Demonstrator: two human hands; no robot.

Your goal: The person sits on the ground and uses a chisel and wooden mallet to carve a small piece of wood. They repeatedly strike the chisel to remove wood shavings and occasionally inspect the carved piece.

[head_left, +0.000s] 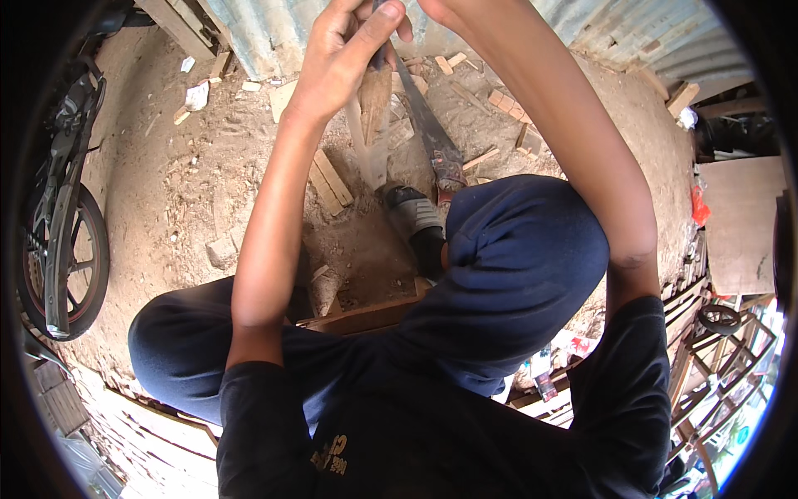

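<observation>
Fingers of the left hand [337, 62] curled, thumb [376, 27] reaching across toward 1 o'clock; can't tell exactly what they pinch. Right hand [436, 8] mostly cut off by the top edge at 12 o'clock, only its heel and wrist end showing; its finger state can't be told. Brown wood strip [376, 100] sits at 12 o'clock, just below the left hand, running down toward 6. Long dark strip [426, 121], blade-like, slants beside it from near the left hand toward 5 o'clock. Pale strip [373, 162], blurred, at the wood's lower end. Below these, near the middle, a black and grey shoe [409, 214] on the dirt floor [195, 166]. Wood block [330, 183] at 11 o'clock from the shoe, more offcuts [509, 106] out at 1. Navy trousers [519, 249]: one bent knee at 3 o'clock, other at 8. Farther out: ridged metal sheet [266, 33] behind the hands from 11 to 1 o'clock, motorbike [71, 224] at 9, flat board [742, 224] at 3 with red plastic [700, 206] just beside it, small wheel [719, 318] at 4.
</observation>
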